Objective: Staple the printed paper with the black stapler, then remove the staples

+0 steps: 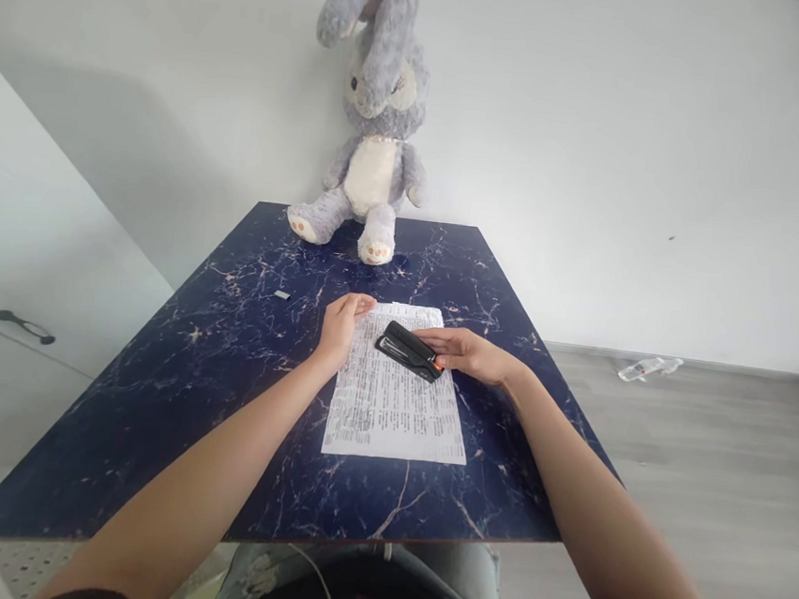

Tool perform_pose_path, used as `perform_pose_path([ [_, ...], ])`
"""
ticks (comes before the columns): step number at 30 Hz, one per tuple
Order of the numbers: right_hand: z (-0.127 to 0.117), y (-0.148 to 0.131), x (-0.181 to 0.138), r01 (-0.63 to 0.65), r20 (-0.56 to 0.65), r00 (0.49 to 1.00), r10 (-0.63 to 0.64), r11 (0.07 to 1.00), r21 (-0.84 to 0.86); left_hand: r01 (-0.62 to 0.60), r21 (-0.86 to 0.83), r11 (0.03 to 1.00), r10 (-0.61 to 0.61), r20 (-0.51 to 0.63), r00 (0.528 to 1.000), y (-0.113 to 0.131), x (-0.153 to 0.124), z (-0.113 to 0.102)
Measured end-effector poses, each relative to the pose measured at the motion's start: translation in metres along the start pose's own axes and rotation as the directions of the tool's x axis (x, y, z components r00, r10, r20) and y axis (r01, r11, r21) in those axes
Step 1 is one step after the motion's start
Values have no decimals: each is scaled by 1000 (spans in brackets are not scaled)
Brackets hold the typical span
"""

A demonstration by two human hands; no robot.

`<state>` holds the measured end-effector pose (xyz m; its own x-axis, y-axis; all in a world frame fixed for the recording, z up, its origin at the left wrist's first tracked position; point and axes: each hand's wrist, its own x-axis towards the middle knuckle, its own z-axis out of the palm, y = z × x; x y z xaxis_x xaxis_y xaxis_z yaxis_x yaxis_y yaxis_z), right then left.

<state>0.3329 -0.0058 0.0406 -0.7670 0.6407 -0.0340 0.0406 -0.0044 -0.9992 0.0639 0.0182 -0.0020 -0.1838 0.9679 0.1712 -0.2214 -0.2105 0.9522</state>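
Note:
A printed sheet of paper (396, 403) lies flat on the dark blue marbled table (223, 367). A black stapler (409, 350) with an orange end rests on the paper's upper part. My right hand (469, 353) grips the stapler's near end, fingers wrapped on it. My left hand (342, 322) rests at the paper's upper left corner, fingers stretched and close together, holding nothing that I can see.
A grey plush rabbit (378, 119) sits at the table's far edge against the white wall. A small dark strip (282, 296) lies on the table left of the paper. A white cabinet (26, 282) stands at left; a plastic bottle (647, 368) lies on the floor at right.

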Motion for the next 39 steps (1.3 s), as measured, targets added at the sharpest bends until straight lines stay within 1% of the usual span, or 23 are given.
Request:
perform_pose_path([
  [5, -1, -6, -4, -19, 3, 1000, 19, 995, -99, 0, 12, 1000, 0, 1, 1000, 0, 0, 0],
  [9, 9, -7, 0, 68, -22, 997, -74, 977, -202, 0, 34, 999, 0, 7, 1000, 0, 0, 0],
  [11, 21, -6, 4, 99, -43, 992, -121, 933, -346, 0, 37, 999, 0, 10, 1000, 1, 0, 1],
  [14, 36, -4, 11, 76, -110, 978, -179, 787, -612, 4, 18, 1000, -4, 14, 1000, 2, -1, 1],
  [16, 41, -1, 13, 80, -138, 958, -251, 697, -712, 10, -3, 1000, -10, 7, 1000, 4, -1, 2],
  [18, 41, 3, 14, 117, -145, 919, -367, 604, -788, 23, -34, 999, -23, 9, 1000, 6, -2, 2],
  [20, 40, 6, 14, 138, -124, 861, -494, 460, -877, 57, -119, 991, -52, 51, 997, 10, -2, 2],
  [21, 40, 6, 14, 131, -104, 831, -546, 373, -918, 98, -185, 978, -82, 93, 992, 12, -2, 3],
  [22, 40, 6, 14, 112, -80, 809, -583, 285, -952, 164, -256, 953, -128, 150, 980, 14, -2, 3],
  [23, 40, 5, 14, 86, -55, 794, -605, 202, -976, 252, -319, 914, -188, 218, 958, 16, -3, 3],
  [25, 42, 2, 14, 36, -14, 783, -621, 68, -997, 442, -379, 813, -313, 356, 881, 19, -3, 2],
  [26, 43, 0, 14, 20, 7, 787, -617, 15, -1000, 511, -383, 769, -355, 408, 841, 20, -3, 2],
  [27, 44, -1, 14, 17, 31, 794, -608, -29, -999, 552, -382, 741, -377, 444, 813, 20, -4, 2],
  [28, 45, -3, 15, 22, 56, 802, -595, -64, -998, 566, -382, 730, -377, 465, 801, 20, -4, 2],
  [29, 46, -4, 15, 30, 78, 810, -581, -92, -995, 559, -384, 735, -361, 476, 802, 20, -4, 2],
  [32, 48, -5, 16, 37, 104, 827, -552, -132, -991, 494, -371, 787, -296, 476, 828, 18, -6, 2],
  [35, 50, -4, 17, 15, 78, 833, -548, -119, -993, 446, -335, 830, -267, 464, 845, 15, -6, 2],
  [37, 50, -3, 18, 1, 42, 826, -563, -73, -997, 440, -305, 845, -277, 454, 847, 14, -6, 3],
  [39, 49, -1, 18, -25, -37, 807, -589, 28, -999, 438, -284, 853, -297, 426, 855, 13, -6, 3],
])
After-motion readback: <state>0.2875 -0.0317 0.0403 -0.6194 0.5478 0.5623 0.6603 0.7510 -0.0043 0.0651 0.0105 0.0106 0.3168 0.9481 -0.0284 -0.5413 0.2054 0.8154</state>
